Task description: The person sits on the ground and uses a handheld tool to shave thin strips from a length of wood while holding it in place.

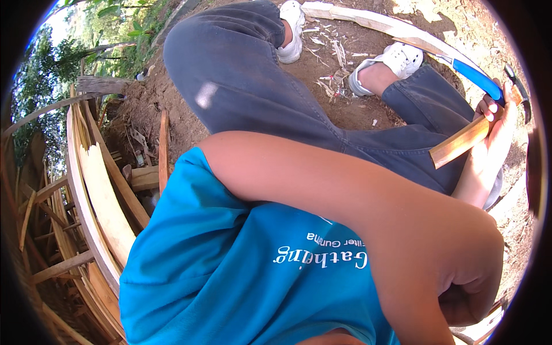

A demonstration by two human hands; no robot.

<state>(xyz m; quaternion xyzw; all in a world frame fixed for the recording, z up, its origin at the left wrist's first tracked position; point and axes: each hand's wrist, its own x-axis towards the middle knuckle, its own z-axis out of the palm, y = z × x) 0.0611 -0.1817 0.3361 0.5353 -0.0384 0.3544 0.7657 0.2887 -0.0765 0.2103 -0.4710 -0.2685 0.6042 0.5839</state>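
My right hand (pixel 495 118) is closed around the wooden handle of a claw hammer (pixel 458 144), whose dark curved head sits just beyond the fingers. Against those same fingers lies the end of a tool with a blue handle (pixel 478 80); a narrow metal part extends from it toward the upper left. Whether the hand grips this tool as well, I cannot tell. My left arm (pixel 322 172) crosses over my chest to the right, bends at the elbow and folds back toward the lower edge. My left hand is out of the picture.
A long pale wooden plank (pixel 368 22) lies on the dirt ground past my feet. Wood shavings (pixel 339 54) are scattered between my white shoes (pixel 399 59). To my left, split boards (pixel 106 195) and sticks are stacked on a wooden frame, with a low beam (pixel 103 85) beyond.
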